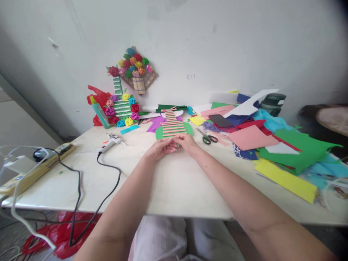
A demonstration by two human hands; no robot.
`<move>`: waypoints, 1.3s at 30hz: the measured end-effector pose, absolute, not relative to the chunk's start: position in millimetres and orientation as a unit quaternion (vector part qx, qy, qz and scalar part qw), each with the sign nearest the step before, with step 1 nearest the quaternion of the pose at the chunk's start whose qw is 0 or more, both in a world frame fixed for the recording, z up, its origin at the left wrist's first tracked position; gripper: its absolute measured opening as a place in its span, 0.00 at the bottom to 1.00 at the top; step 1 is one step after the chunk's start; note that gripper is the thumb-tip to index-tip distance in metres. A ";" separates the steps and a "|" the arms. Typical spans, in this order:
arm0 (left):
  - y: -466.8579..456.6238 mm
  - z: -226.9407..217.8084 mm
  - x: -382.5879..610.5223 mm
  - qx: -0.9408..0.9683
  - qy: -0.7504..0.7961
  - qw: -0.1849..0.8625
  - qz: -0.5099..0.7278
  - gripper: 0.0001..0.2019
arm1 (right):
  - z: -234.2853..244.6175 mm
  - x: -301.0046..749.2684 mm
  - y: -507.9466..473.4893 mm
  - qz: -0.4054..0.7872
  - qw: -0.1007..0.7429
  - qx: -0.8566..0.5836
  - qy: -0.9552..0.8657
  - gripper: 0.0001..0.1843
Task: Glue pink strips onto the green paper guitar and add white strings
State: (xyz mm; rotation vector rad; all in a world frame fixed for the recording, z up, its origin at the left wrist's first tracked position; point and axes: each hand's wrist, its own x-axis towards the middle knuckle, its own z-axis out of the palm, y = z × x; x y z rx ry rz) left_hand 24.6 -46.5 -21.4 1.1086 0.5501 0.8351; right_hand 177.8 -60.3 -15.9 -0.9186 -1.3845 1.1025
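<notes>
My left hand (161, 149) and my right hand (186, 142) meet at the near edge of a green paper cutout (188, 129). Fingers of both are curled together, fingertips touching. What they pinch, if anything, is too small to make out. Thin pink strips (173, 128) lie in rows across the cutout and up its narrow neck. Purple paper (154, 124) shows to its left and partly under it. Black-handled scissors (208, 138) rest to the right of my right hand. Left of my left hand lies a white glue gun (110, 142) with its black cord.
A guitar-shaped craft with paper flowers (121, 105) leans at the back, beside a green glue bottle (100, 113). Coloured sheets (252, 137), a phone (220, 121) and a dark jar (272, 104) crowd the right. A power strip (40, 168) with cables lies on the left.
</notes>
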 end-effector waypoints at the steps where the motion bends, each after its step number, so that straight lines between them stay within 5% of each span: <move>1: -45.7 -22.5 25.4 0.500 0.260 0.731 0.385 0.10 | -17.0 177.1 -59.8 0.464 0.544 -0.375 -0.590 0.09; 13: -50.8 -20.7 33.7 0.531 0.289 0.630 0.487 0.12 | -8.5 175.8 -71.6 0.491 0.538 -0.356 -0.586 0.09; 39: -50.4 -22.4 31.8 0.520 0.275 0.672 0.449 0.11 | -6.0 194.3 -65.0 0.523 0.528 -0.391 -0.543 0.12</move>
